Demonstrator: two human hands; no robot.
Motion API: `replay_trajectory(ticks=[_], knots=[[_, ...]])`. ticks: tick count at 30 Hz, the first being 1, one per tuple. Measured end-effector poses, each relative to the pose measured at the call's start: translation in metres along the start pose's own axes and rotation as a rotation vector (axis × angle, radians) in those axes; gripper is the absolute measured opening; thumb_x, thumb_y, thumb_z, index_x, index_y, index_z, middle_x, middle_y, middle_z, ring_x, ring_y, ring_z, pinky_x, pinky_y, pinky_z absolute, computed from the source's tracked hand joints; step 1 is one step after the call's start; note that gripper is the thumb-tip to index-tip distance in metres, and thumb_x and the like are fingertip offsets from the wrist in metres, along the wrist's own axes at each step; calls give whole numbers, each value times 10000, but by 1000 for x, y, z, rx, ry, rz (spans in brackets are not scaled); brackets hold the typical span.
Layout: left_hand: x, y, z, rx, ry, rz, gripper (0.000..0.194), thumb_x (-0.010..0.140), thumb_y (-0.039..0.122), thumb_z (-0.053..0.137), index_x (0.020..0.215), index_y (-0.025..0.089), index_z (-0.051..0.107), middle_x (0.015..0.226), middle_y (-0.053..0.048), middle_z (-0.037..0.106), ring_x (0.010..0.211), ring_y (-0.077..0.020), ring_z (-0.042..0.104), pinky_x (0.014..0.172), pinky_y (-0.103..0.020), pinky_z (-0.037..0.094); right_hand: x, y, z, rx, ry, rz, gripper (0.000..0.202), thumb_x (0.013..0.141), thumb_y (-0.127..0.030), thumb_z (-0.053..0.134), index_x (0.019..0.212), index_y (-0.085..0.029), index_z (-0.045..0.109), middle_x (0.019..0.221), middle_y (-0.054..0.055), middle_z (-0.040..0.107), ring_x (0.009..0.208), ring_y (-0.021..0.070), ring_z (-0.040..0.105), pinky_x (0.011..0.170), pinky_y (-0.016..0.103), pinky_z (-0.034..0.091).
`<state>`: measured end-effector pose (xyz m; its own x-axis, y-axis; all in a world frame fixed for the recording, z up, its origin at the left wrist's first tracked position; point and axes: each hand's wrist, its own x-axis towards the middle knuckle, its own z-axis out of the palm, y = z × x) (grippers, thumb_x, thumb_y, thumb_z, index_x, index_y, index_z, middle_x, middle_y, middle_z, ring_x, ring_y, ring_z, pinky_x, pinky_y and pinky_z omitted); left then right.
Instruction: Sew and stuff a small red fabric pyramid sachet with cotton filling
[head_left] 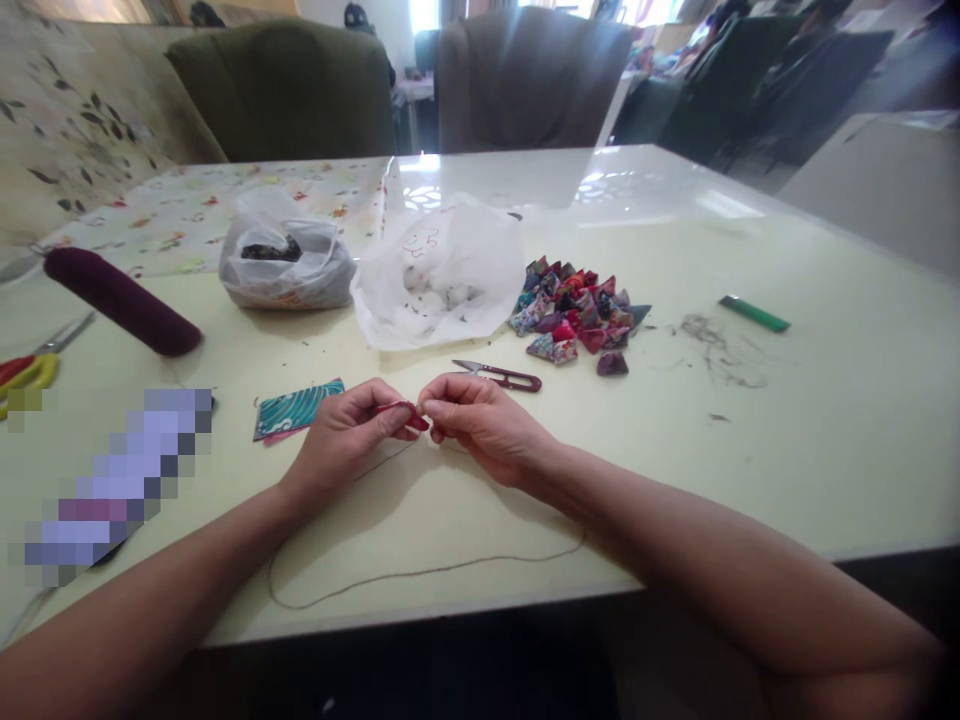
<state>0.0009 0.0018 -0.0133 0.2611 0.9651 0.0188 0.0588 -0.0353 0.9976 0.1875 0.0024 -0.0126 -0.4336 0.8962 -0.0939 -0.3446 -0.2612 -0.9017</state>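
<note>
A small piece of red fabric (409,412) is pinched between the thumb and fingers of my left hand (364,418). At its right end, the fingertips of my right hand (472,415) are pressed together; what they grip is too small to make out. A long brown thread (427,570) trails from near the fabric and loops over the table below my hands. Just beyond my right hand lie thread snips (506,378) with dark red handles. Flat pieces of teal wave-patterned fabric (289,410) rest beside my left hand, with a pink edge showing underneath.
Behind my hands stand a white plastic bag (442,270) of white stuffing and another plastic bag (289,265). Several small fabric pouches (577,310) are heaped to the right, near a green-handled tool (754,313) and thread scraps. At left are a purple spool (124,300) and yellow-red scissors (41,370).
</note>
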Motion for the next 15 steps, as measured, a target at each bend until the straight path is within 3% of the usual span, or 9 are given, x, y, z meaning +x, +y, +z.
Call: replay_trajectory(ticks=[5,11,15], knots=[[-1,2,1,24,25,-7,197,826,365,752,798,182,685,701,-26,736,663,-162,703,679,-279,587,2,-1,-2,-49,14,-4,197,733,-320,743,759,-164,627,708,-26,576,648,84,480,625,229,387],[-2,-1,-2,114,30,46,171,864,332,727,781,183,724,721,-21,726,679,-135,664,695,-247,540,3,-9,-6,-607,60,-296,122,840,-198,601,728,-162,631,718,-17,609,722,108,528,701,248,403],[-2,1,-2,131,23,62,173,881,321,713,773,186,723,713,-8,713,672,-122,646,690,-235,524,2,-13,-7,-788,72,-419,142,861,-150,581,732,-163,638,747,-6,608,763,117,551,743,257,406]])
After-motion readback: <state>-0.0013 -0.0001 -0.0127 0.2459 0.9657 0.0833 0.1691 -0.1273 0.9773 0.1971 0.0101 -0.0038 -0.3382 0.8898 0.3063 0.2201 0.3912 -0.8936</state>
